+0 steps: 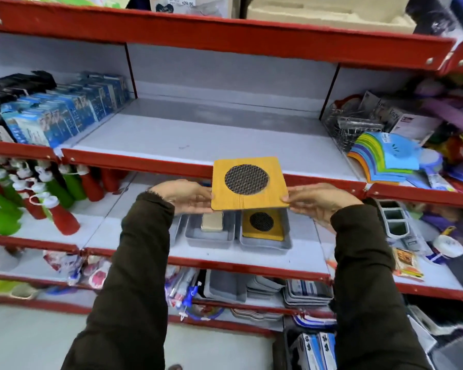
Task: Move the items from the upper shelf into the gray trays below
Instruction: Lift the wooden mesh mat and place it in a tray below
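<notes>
1. In front of the upper shelf (198, 134), the left hand (183, 196) and right hand (316, 202) grip opposite edges of a yellow mat (249, 182), held level in the air above the trays
2. Right gray tray (265, 243) already holds a matching mat (262, 225); left gray tray (209, 237) holds a beige item (211, 221)
3. The shelf's middle bay appears cleared; judged near completion, with the held mat not yet placed

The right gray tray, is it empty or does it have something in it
Not empty. The right tray already holds a yellow board with a dark mesh circle, lying flat inside its walls.
</notes>
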`<state>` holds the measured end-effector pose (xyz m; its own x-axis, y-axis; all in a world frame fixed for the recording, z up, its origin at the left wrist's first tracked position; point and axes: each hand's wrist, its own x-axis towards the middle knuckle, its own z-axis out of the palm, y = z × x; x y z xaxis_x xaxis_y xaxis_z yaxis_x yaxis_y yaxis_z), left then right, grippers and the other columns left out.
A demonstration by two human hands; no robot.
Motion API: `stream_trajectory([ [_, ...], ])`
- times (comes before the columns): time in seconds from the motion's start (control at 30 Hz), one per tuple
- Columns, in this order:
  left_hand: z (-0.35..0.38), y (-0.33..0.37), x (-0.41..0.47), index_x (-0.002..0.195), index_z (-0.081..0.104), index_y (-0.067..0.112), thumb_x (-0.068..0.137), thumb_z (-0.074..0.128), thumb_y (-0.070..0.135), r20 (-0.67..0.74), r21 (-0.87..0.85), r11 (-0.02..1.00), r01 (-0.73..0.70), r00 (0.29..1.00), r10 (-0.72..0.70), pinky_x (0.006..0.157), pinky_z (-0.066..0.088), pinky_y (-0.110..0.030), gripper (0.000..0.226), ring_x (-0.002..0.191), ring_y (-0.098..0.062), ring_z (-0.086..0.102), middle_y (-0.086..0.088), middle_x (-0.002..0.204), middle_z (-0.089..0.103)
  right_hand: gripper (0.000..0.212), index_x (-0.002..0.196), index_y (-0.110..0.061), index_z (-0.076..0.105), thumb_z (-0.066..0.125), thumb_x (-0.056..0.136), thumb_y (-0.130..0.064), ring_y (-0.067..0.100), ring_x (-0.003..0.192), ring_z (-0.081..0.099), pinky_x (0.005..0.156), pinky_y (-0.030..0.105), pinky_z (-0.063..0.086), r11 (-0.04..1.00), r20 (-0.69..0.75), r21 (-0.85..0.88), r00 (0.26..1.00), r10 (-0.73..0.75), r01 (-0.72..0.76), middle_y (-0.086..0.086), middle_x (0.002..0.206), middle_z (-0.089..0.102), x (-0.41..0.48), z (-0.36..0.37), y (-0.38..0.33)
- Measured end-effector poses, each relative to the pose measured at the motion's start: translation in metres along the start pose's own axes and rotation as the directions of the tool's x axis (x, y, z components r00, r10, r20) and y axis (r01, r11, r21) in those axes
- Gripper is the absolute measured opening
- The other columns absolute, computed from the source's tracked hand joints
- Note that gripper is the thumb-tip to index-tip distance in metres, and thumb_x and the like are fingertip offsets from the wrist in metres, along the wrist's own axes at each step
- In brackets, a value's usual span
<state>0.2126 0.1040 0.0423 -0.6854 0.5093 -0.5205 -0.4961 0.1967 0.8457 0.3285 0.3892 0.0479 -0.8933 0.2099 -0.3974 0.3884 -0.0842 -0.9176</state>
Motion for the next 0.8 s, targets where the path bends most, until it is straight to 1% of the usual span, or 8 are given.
stream_trajectory([
  [0.1, 0.014, -0.034, -0.002, 0.09, 0.066, 0.005, 0.093, 0.053, -0.006, 0.077, 0.086, 0.994, 0.061, 0.995, -0.068, 0.063, 0.063, -0.025, 0.017, 0.066, -0.011, 0.073, -0.005, 0.084, 0.073, 0.039, 0.107, -0.001, 0.069, 0.081, 0.07, 0.002, 0.017, 0.085, 0.075, 0.067, 0.02, 0.06, 0.992, 0.058, -0.061, 0.992, 0.111, -0.108, 0.011, 0.096, 0.077, -0.014, -0.018, 0.033],
  [0.2, 0.026, -0.067, 0.012, 0.093, 0.064, 0.002, 0.091, 0.055, -0.009, 0.094, 0.108, 0.984, 0.141, 0.984, -0.151, 0.064, 0.063, -0.026, 0.014, 0.071, -0.013, 0.07, -0.004, 0.085, 0.07, 0.035, 0.102, -0.003, 0.066, 0.079, 0.071, 0.007, 0.017, 0.078, 0.076, 0.063, 0.022, 0.061, 0.975, 0.078, -0.043, 0.972, 0.223, -0.22, 0.012, 0.089, 0.078, -0.02, -0.033, 0.07],
  [0.27, 0.034, -0.084, 0.027, 0.092, 0.065, 0.002, 0.091, 0.056, -0.008, 0.085, 0.118, 0.975, 0.186, 0.977, -0.196, 0.065, 0.063, -0.024, 0.013, 0.072, -0.012, 0.069, -0.004, 0.084, 0.07, 0.038, 0.104, -0.002, 0.066, 0.079, 0.07, 0.009, 0.018, 0.077, 0.076, 0.065, 0.025, 0.062, 0.961, 0.058, -0.03, 0.959, 0.277, -0.276, 0.012, 0.088, 0.078, -0.017, -0.041, 0.092],
  [0.4, 0.053, -0.109, 0.081, 0.112, 0.062, 0.001, 0.089, 0.06, -0.007, -0.047, 0.069, 0.976, 0.209, 0.977, -0.206, 0.065, 0.062, -0.022, 0.025, 0.078, -0.014, 0.067, -0.008, 0.098, 0.067, 0.043, 0.109, 0.004, 0.066, 0.08, 0.069, 0.009, 0.019, 0.08, 0.074, 0.075, 0.029, 0.062, 0.945, -0.03, 0.021, 0.945, 0.326, -0.325, 0.012, 0.087, 0.077, 0.011, -0.055, 0.123],
  [0.53, 0.072, -0.122, 0.139, 0.085, 0.062, 0.003, 0.084, 0.064, -0.009, -0.217, 0.065, 0.981, 0.181, 0.963, -0.163, 0.051, 0.058, -0.023, 0.012, 0.065, -0.018, 0.065, -0.013, 0.08, 0.066, 0.033, 0.104, 0.006, 0.067, 0.077, 0.073, 0.01, 0.021, 0.075, 0.069, 0.069, 0.029, 0.062, 0.951, -0.17, 0.105, 0.937, 0.306, -0.291, 0.016, 0.086, 0.072, 0.057, -0.063, 0.14],
  [0.6, 0.078, -0.127, 0.164, 0.075, 0.061, 0.006, 0.083, 0.064, -0.01, -0.285, 0.067, 0.983, 0.17, 0.948, -0.144, 0.058, 0.06, -0.03, 0.017, 0.071, -0.026, 0.066, -0.019, 0.085, 0.067, 0.032, 0.104, 0.01, 0.068, 0.076, 0.074, 0.009, 0.021, 0.072, 0.068, 0.064, 0.026, 0.062, 0.957, -0.255, 0.08, 0.922, 0.291, -0.28, 0.018, 0.086, 0.072, 0.082, -0.066, 0.147],
  [0.7, 0.081, -0.13, 0.205, 0.071, 0.061, 0.012, 0.082, 0.061, -0.008, -0.365, 0.127, 0.98, 0.156, 0.926, -0.1, 0.075, 0.062, -0.039, 0.023, 0.078, -0.031, 0.068, -0.015, 0.087, 0.067, 0.031, 0.102, 0.009, 0.069, 0.077, 0.072, 0.009, 0.025, 0.075, 0.069, 0.056, 0.021, 0.06, 0.958, -0.33, 0.038, 0.901, 0.281, -0.285, 0.021, 0.089, 0.072, 0.121, -0.071, 0.154],
  [0.8, 0.08, -0.136, 0.24, 0.073, 0.068, 0.009, 0.082, 0.059, -0.005, -0.416, 0.179, 0.971, 0.156, 0.907, -0.069, 0.084, 0.061, -0.047, 0.02, 0.078, -0.034, 0.07, -0.018, 0.086, 0.071, 0.023, 0.093, 0.003, 0.071, 0.078, 0.071, 0.008, 0.027, 0.077, 0.07, 0.063, 0.024, 0.061, 0.956, -0.405, -0.042, 0.88, 0.249, -0.289, 0.018, 0.085, 0.072, 0.153, -0.073, 0.159],
])
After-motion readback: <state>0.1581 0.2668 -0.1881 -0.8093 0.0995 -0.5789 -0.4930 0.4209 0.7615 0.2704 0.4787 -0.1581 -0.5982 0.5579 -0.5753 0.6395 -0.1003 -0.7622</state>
